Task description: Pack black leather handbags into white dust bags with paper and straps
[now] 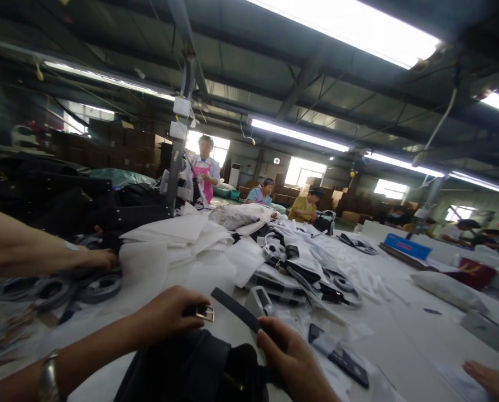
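My left hand (pixel 176 312), with a metal bracelet at its wrist, pinches a gold-coloured belt buckle (pixel 205 313) between thumb and fingers. To its right, my right hand (pixel 287 352) is closed on a black strap (pixel 235 309); the strap's free end points up and left toward the buckle, apart from it. Below both hands is a black bag (pixel 182 365), partly cut off by the bottom of the view. A small grey-white device (pixel 258 301) stands just behind the strap.
A co-worker's arm (pixel 36 245) reaches in from the left over coiled straps (pixel 51 290). White sheets (pixel 178 257) and black bags (pixel 300 271) are heaped ahead. Phone-like dark objects (pixel 348 363) lie right; another person's hand (pixel 488 379) rests at far right.
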A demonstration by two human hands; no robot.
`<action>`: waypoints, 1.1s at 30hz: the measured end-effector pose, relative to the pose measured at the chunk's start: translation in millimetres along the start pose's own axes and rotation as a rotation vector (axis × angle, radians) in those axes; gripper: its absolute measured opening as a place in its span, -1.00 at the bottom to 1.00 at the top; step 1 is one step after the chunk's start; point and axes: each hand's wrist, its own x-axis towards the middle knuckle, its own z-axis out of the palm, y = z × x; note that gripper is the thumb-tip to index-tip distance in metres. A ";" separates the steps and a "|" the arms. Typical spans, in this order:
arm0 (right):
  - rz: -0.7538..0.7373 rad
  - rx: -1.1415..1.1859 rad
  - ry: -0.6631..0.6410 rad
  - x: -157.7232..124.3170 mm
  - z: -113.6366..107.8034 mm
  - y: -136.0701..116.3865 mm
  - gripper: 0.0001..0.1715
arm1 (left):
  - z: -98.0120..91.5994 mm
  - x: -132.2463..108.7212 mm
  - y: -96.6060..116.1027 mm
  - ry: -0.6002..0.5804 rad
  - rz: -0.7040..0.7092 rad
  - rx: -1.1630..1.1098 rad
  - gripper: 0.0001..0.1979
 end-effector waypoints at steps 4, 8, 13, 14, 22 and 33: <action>-0.021 0.129 0.005 5.7 8.9 7.4 -0.26 | -12.8 -9.2 -3.3 0.168 -0.062 -0.222 -0.58; -0.047 0.166 -0.059 21.5 20.7 -0.6 -0.27 | -5.9 -25.4 -8.8 0.386 -0.142 -0.700 -0.51; -0.069 0.189 -0.190 43.9 39.8 -24.5 -0.32 | 7.5 -35.5 -12.7 0.488 -0.172 -0.970 -0.47; -0.073 0.200 -0.213 47.7 44.2 -29.8 -0.34 | 8.7 -36.5 -13.3 0.490 -0.176 -1.014 -0.46; -0.116 0.125 -0.424 61.8 68.9 -59.7 -0.69 | 4.3 -43.0 -14.3 0.585 -0.130 -1.199 -0.46; -0.138 0.253 -0.362 74.5 95.6 -57.3 -0.37 | 20.6 -44.9 -10.3 0.547 -0.121 -1.192 -0.44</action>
